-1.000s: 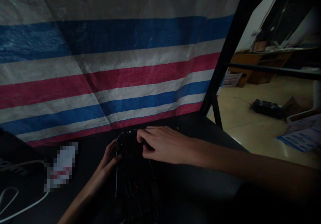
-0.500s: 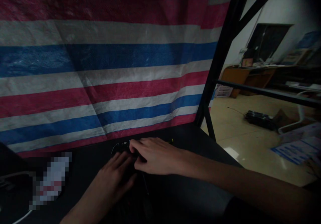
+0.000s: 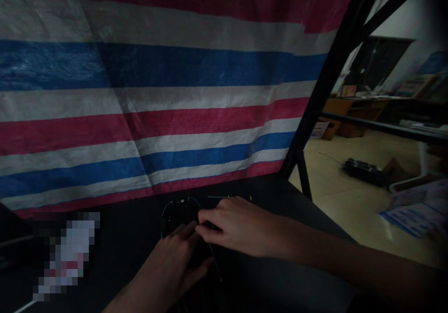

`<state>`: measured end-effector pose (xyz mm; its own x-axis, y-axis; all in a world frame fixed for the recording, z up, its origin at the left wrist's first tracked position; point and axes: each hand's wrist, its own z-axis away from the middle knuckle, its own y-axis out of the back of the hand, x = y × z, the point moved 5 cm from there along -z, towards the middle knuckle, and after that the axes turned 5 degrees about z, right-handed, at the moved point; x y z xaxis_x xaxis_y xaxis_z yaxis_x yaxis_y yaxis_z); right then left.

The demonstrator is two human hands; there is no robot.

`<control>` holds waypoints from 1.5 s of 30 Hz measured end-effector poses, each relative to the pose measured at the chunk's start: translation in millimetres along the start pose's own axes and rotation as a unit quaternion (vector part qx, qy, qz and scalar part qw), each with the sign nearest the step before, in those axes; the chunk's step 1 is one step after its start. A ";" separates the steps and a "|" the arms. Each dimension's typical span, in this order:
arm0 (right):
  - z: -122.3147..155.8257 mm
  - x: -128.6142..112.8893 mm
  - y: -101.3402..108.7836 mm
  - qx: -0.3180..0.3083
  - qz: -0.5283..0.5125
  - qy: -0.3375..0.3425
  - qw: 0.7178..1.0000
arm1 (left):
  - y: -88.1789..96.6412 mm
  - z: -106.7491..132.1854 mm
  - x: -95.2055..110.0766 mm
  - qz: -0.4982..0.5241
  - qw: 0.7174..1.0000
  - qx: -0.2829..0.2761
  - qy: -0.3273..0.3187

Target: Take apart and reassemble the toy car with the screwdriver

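A long black device point(image 3: 180, 212) with a thin, shiny curved rim lies on the black tabletop. It is very dark, and its kind cannot be made out. My left hand point(image 3: 175, 257) is over its near part, with bent fingers on top and the thumb apart to the right. My right hand point(image 3: 227, 222) is closed at the device's right edge, its thumb and forefinger close together. What lies between those fingertips is hidden. Behind my right hand, a thin screwdriver point(image 3: 217, 196) with yellow on its handle lies on the table, partly covered.
A striped plastic sheet point(image 3: 210, 121) hangs behind the table. On the left lies a blurred-out pale packet point(image 3: 75, 238) beside a white cable. A black metal frame post point(image 3: 315, 103) stands at the right corner. Beyond it, a black object point(image 3: 364, 170) sits on the floor.
The view has shifted slightly. My right hand has drawn back toward me along the device's edge, uncovering more of its far end and the screwdriver's shaft. My left hand stays at the device.
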<state>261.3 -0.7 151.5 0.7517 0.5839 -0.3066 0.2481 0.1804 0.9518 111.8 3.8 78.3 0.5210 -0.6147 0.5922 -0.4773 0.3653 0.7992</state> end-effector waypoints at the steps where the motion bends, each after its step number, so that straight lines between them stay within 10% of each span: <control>1: -0.1 0.2 -1.2 -0.005 -0.005 0.003 1.000 | -0.1 -0.2 0.5 0.001 1.000 -0.002 0.002; 45: 6.1 6.8 1.9 0.019 -0.056 0.033 0.998 | -1.6 0.7 5.4 -0.059 0.998 -0.028 -0.017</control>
<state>270.5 -1.2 151.1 0.6766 0.6126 -0.4085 0.3521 0.2181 0.9102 114.9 -0.6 80.1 0.5461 -0.6787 0.4911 -0.3738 0.3271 0.8679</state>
